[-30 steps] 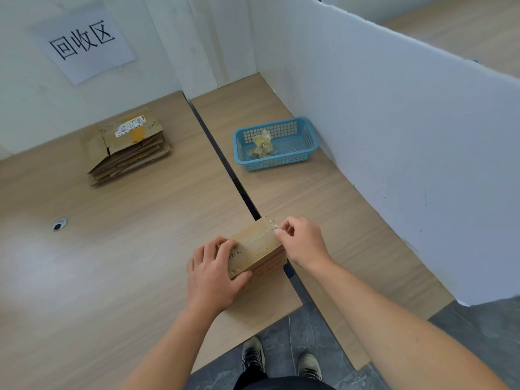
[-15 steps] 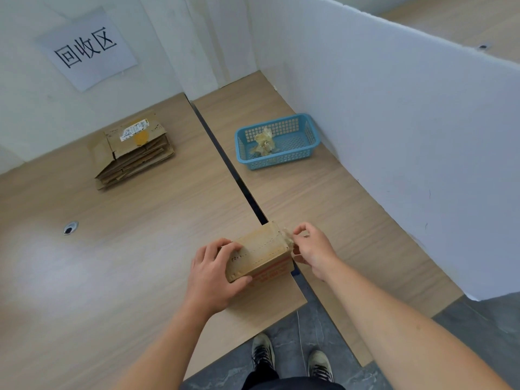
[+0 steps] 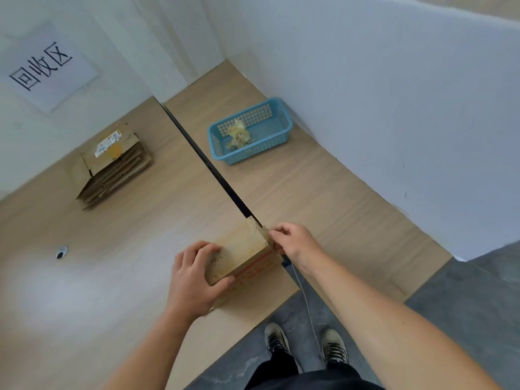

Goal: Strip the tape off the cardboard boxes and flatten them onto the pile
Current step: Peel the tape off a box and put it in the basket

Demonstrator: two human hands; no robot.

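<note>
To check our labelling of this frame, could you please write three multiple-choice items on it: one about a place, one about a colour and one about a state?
1. Where is the pile of flattened brown cardboard?
A. on a shelf
B. at the far left of the wooden table, below the white paper sign
C. in a drawer

2. What colour is the plastic mesh basket?
A. red
B. green
C. blue

3. What is the right hand doing?
A. lying flat on the table
B. pinching the tape at the right end of the small brown cardboard box
C. hanging idle

Answers: 1 B, the stack lies on the table under the sign. 2 C, its walls are blue. 3 B, its fingers pinch at the box end while the left hand grips the other end.
</note>
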